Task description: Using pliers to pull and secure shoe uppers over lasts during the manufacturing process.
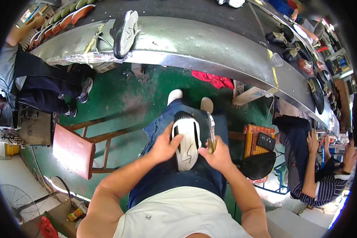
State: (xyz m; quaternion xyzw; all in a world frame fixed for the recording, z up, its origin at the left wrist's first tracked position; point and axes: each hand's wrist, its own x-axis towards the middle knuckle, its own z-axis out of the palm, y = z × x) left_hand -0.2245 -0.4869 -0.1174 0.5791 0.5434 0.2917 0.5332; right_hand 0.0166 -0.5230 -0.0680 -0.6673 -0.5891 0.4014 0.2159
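Across my lap lies a white shoe (187,144) with a black line drawn on its toe area and a dark opening at the far end. My left hand (166,146) grips its left side, the thumb over the upper. On the other side, my right hand (218,154) is closed around a hand tool (212,129) with a long, shiny metal head and a yellowish handle. That head points away from me, beside the shoe; its exact kind is unclear. The right thumb reaches to the shoe's edge.
Ahead runs a metal-edged conveyor bench (194,37) with a white shoe (127,33) on its rim. A brown stool (73,150) stands left, a seat with a phone (266,141) and dark pouch (258,164) right. People sit on both sides.
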